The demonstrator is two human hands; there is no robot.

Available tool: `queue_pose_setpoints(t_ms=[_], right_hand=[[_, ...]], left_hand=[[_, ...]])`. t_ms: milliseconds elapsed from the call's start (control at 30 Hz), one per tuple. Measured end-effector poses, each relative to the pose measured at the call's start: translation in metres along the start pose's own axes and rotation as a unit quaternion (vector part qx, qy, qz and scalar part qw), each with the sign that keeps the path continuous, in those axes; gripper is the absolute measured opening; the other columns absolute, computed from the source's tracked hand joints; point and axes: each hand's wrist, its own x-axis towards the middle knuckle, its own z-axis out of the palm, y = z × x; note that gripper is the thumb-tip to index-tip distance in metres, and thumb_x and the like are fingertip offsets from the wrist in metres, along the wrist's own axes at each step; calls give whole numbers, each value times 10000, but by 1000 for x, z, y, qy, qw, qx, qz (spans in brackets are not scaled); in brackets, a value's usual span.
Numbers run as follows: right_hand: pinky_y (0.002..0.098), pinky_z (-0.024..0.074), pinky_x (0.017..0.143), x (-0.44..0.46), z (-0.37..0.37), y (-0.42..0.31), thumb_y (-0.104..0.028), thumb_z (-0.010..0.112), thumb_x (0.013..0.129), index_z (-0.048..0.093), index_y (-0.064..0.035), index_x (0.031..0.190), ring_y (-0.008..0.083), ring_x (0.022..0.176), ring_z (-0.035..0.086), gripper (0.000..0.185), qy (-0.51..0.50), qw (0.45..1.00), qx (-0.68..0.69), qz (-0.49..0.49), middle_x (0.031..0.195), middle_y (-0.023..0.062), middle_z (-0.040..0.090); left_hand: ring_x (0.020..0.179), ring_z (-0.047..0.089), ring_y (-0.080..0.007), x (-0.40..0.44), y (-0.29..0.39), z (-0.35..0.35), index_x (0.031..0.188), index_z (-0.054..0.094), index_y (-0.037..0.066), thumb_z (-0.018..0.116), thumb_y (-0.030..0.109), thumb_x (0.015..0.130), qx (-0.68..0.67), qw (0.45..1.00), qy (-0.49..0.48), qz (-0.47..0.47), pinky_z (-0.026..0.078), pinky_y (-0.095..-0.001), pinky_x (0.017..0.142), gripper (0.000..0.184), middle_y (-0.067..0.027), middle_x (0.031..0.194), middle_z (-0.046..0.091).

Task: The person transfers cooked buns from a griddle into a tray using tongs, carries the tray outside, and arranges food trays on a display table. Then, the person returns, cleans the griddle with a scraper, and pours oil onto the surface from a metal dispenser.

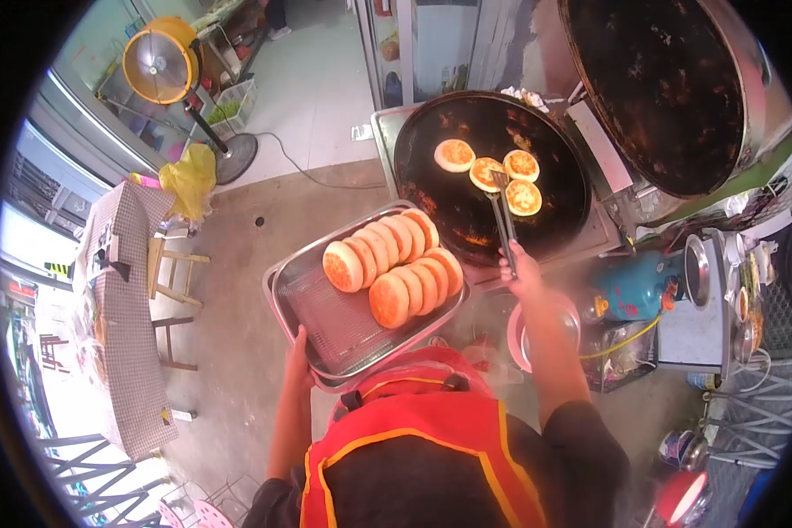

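Observation:
My left hand holds the near left edge of a metal tray. Two rows of round browned breads stand on edge in the tray, toward its far and right side. My right hand is closed round the handle of metal tongs. The tips of the tongs rest on one flat bread in a wide black pan. Three more breads lie flat around it, browned on top.
A large round lid stands raised behind the pan at the right. Below it are a blue gas cylinder and a pink basin. At left are a yellow fan, a stool and a checked-cloth table.

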Motion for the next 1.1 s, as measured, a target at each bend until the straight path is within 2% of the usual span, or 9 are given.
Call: queue_pose_setpoints(t_ms=[200, 233, 300, 433, 600, 700, 767, 833, 1100], right_hand=[[234, 362, 417, 13, 11, -1, -322, 568, 802, 526, -29, 966, 126, 479, 464, 339, 124, 935, -252, -216, 650, 56, 531], [254, 389, 434, 8, -2, 0, -318, 562, 804, 523, -23, 1010, 148, 503, 497, 362, 146, 889, -340, -270, 674, 75, 549], [338, 468, 571, -13, -27, -2, -263, 591, 772, 495, 28, 1064, 242, 561, 563, 424, 275, 559, -616, -482, 708, 126, 571], [367, 481, 631, -93, -11, -27, -235, 632, 700, 438, -43, 1162, 270, 747, 572, 537, 249, 392, -783, -414, 850, 117, 541], [372, 482, 628, -115, -40, -38, -188, 637, 669, 455, -60, 1150, 278, 768, 570, 529, 181, 315, -830, -424, 843, 111, 544], [328, 466, 551, -133, -64, -33, -196, 637, 701, 511, -52, 1073, 219, 656, 572, 418, 139, 498, -765, -384, 728, 66, 548], [280, 422, 482, -131, -76, -26, -233, 632, 728, 541, -58, 986, 162, 566, 528, 325, 56, 791, -560, -242, 661, 31, 523], [238, 373, 431, -133, -69, -24, -269, 628, 747, 556, -68, 915, 115, 507, 479, 271, 20, 915, -380, -133, 629, 6, 504], [177, 284, 374, -50, -19, 18, -314, 626, 757, 547, -95, 844, 71, 447, 392, 249, -5, 997, -60, 48, 615, 0, 484]], left_hand=[[1072, 471, -292, -4, 4, 7, 1256, 304, -43, 522, 365, 837, 9, 1000, 26, -6, 417, -408, 885, 624, -179, 1233, 407], [1078, 468, -292, -4, 4, 8, 1257, 302, -45, 519, 372, 837, 12, 1000, 20, 0, 414, -408, 889, 630, -180, 1238, 402], [1086, 462, -292, -5, 1, 5, 1259, 294, -52, 515, 383, 837, 15, 1000, 11, -4, 410, -409, 895, 646, -183, 1247, 392], [1089, 460, -292, -2, -1, 0, 1265, 270, -62, 510, 397, 836, 14, 1000, -5, -11, 408, -410, 896, 673, -190, 1253, 383], [1096, 453, -289, -3, -1, 0, 1270, 252, -66, 500, 395, 843, 19, 1000, -3, 3, 402, -397, 904, 675, -188, 1250, 386], [1103, 446, -287, -8, 2, 9, 1271, 252, -64, 495, 396, 846, 24, 1000, -3, 9, 393, -390, 914, 672, -187, 1257, 379], [1106, 443, -286, -8, 2, 9, 1273, 251, -59, 493, 399, 847, 18, 1000, -2, 1, 388, -390, 920, 671, -185, 1263, 374], [1100, 448, -284, -7, 1, 8, 1274, 253, -55, 490, 402, 847, 16, 1000, 7, -4, 392, -394, 915, 669, -184, 1263, 376], [1087, 461, -283, -9, 1, 9, 1271, 269, -41, 495, 394, 846, 13, 1000, -10, -6, 413, -392, 893, 649, -180, 1255, 389]])
